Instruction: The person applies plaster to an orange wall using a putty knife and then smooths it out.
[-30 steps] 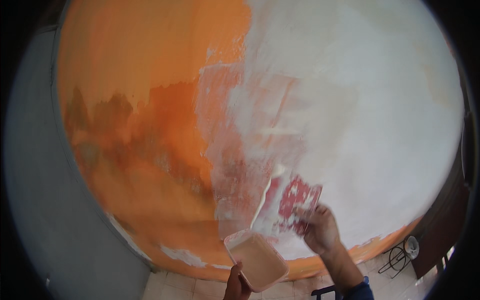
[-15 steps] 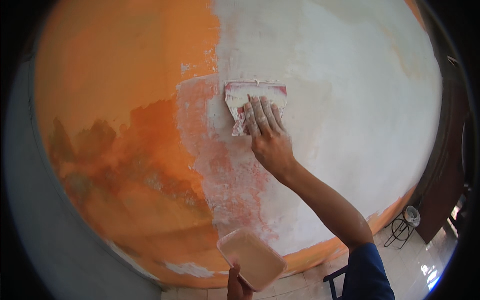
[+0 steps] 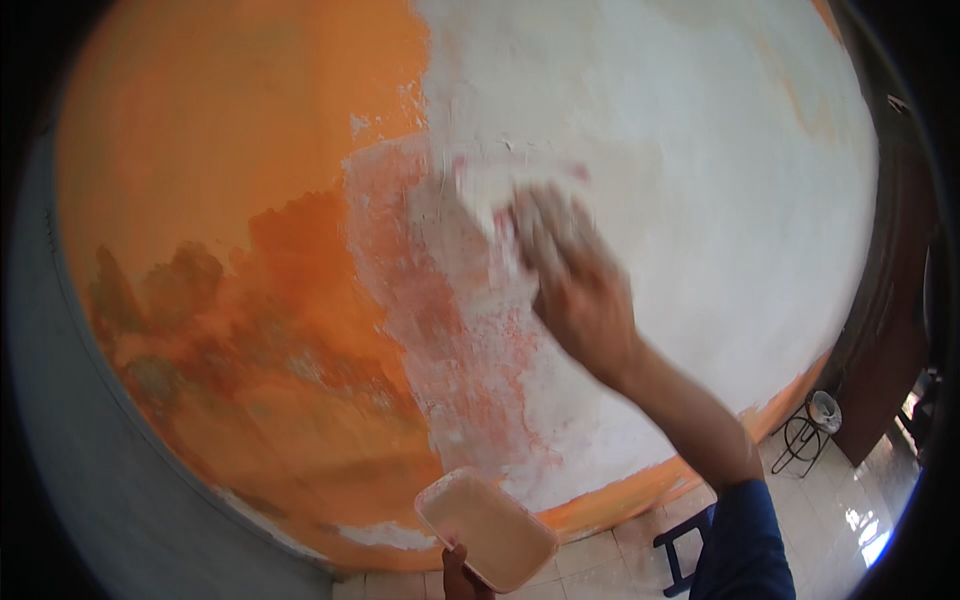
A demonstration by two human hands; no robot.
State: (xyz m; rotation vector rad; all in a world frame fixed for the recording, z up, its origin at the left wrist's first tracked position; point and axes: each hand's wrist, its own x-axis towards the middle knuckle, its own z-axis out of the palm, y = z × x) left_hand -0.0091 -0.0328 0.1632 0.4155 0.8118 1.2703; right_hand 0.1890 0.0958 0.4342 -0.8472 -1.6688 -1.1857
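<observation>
Spreader (image 3: 487, 190): We find it at the upper middle of the wall (image 3: 740, 260), right of the reddish band (image 3: 400, 260); blur prevents us from telling whether its edge touches the surface.
Right hand (image 3: 575, 275): Fingers extended, close together and laid over the spreader, which it grips; we cannot see where the thumb bears.
Left hand (image 3: 462, 578): Closed on the left side of the tub (image 3: 435, 487), thumb over the rim; we cannot see the fingers beneath.
Spreader tilt: We judge that heavier pressure on one corner could leave ridges or score the pale coat.
Spreader load: We judge that excess material on the face could drop to the tiled floor (image 3: 600, 560) if the angle becomes too flat.
Tub balance: We note a one-sided hold; a turn of the left wrist could spill the beige paste (image 3: 505, 540) over the rim.
Footing: We consider the dark blue stool (image 3: 690, 522), below the right forearm, a possible obstruction if a step is taken without looking.
Spreader face: We see pale cream smears, with pinkish-red showing at the upper corners.
Spreader outline: We read a broad upper edge; the lower part is blurred and partly covered by the fingers.
</observation>
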